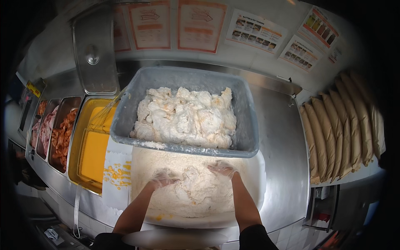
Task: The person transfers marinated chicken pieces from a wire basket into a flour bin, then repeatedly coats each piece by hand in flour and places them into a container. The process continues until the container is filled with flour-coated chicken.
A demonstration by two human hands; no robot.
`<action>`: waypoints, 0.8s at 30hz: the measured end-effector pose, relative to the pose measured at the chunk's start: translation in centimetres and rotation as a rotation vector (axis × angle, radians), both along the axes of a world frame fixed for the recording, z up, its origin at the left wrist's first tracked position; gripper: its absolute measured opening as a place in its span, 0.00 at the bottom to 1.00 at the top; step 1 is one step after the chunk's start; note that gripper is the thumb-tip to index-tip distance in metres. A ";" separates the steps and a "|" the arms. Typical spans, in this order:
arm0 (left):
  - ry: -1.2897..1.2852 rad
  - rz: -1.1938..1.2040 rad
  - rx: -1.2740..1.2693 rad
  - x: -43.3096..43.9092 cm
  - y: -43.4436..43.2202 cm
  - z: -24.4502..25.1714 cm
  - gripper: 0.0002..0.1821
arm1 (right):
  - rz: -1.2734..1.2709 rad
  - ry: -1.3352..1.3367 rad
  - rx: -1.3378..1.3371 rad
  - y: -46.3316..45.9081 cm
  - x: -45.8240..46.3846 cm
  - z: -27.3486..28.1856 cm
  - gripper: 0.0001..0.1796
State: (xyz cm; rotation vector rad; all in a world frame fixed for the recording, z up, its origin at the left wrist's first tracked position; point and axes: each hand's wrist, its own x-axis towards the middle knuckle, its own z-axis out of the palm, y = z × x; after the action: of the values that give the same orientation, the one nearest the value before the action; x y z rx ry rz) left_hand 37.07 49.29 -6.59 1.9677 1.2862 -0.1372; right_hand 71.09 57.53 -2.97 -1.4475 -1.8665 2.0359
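My left hand (164,179), in a clear plastic glove, lies in the flour at the left of a large white tub (262,175). Across from it, my gloved right hand (222,168) rests in the flour near the tub's right side. Fingers of both hands are partly hidden by flour and glove. Between the hands, floured lumps (189,184) sit half buried in the flour (200,206). A grey plastic bin (250,125) stands over the tub's far part and holds a heap of flour-coated pieces (187,115), apparently chicken.
At left, a pan of yellow batter (93,153) holds a wire basket and a whisk (104,115). Beyond it are steel pans of red-marinated meat (64,134) and pale raw meat (48,128). A steel lid (93,75) stands upright behind. Brown paper sacks (340,125) line the right side.
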 end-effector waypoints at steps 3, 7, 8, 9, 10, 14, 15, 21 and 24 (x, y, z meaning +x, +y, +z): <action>0.138 0.017 -0.265 4.7 1.6 -0.8 0.17 | 0.187 -0.241 -0.046 -0.7 -3.5 1.8 0.35; -0.466 0.115 -0.107 4.3 1.2 -0.2 0.19 | -0.017 0.051 -0.091 -1.0 -5.5 2.6 0.30; -0.500 0.235 -0.195 3.9 0.7 0.2 0.19 | -0.043 0.102 -0.118 -1.0 -5.6 2.5 0.26; -0.497 0.380 -0.291 3.3 0.2 0.7 0.19 | -0.064 0.149 -0.120 -1.0 -5.4 2.5 0.23; -0.655 0.540 -0.426 2.9 -0.1 1.3 0.20 | 0.054 0.119 0.189 -0.8 -5.0 2.4 0.23; -0.887 0.857 -0.592 1.7 -0.3 4.6 0.23 | 0.021 -0.026 0.249 -0.4 -2.1 2.7 0.35; -0.790 0.928 -0.539 1.0 0.0 5.6 0.23 | 0.008 -0.065 0.245 -0.3 -1.2 2.7 0.38; 0.030 0.552 -0.166 -2.3 3.2 9.0 0.22 | -0.169 -0.275 0.431 -1.0 3.0 -0.9 0.49; 0.047 0.549 -0.284 -0.4 5.2 5.8 0.21 | -0.048 -0.375 0.234 -1.5 0.4 -4.6 0.44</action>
State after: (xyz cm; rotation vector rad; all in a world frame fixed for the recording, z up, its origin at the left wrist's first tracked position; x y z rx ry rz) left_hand 36.62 54.48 -0.81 1.3297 1.6876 -0.0878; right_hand 71.47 56.05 -7.59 -1.8815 -2.0848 1.5396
